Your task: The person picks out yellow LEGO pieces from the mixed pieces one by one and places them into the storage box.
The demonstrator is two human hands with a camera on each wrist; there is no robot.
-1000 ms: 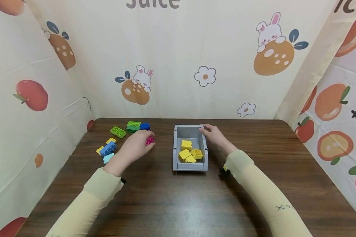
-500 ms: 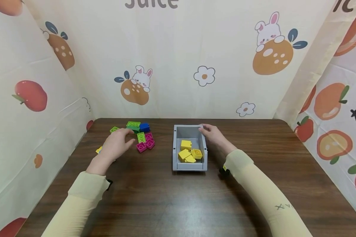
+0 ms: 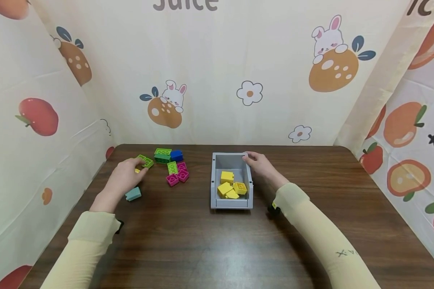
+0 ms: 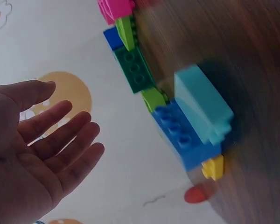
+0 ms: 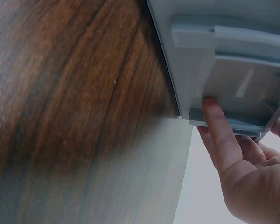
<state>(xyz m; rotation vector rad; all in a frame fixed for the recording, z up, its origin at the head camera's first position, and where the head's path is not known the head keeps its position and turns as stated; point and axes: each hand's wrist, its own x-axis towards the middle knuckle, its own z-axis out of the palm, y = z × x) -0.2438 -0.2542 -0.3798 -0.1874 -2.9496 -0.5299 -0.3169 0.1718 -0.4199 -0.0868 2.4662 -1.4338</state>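
Note:
My left hand (image 3: 119,180) hovers over building blocks at the table's left, fingers loosely extended and holding nothing. Near it in the head view are a light-blue block (image 3: 133,194), a bit of yellow block (image 3: 137,171) and a lime-green block (image 3: 146,161). The hand hides a blue block (image 4: 184,135), which the left wrist view shows beside the light-blue one. With thumb and fingers, my right hand (image 3: 263,167) grips the far right corner of a grey plastic bin (image 3: 232,204). Several yellow blocks (image 3: 227,177) lie inside the bin.
Several magenta blocks (image 3: 172,180) lie around another lime-green block (image 3: 172,167), left of the bin. Behind them are a dark green block (image 3: 162,158) and a dark blue block (image 3: 177,155). A printed curtain (image 3: 209,112) hangs behind the brown wooden table (image 3: 217,249).
My left hand has moved left, away from the magenta blocks and over the blue and yellow ones, uncovering the magenta group. The right hand and the bin have stayed in place.

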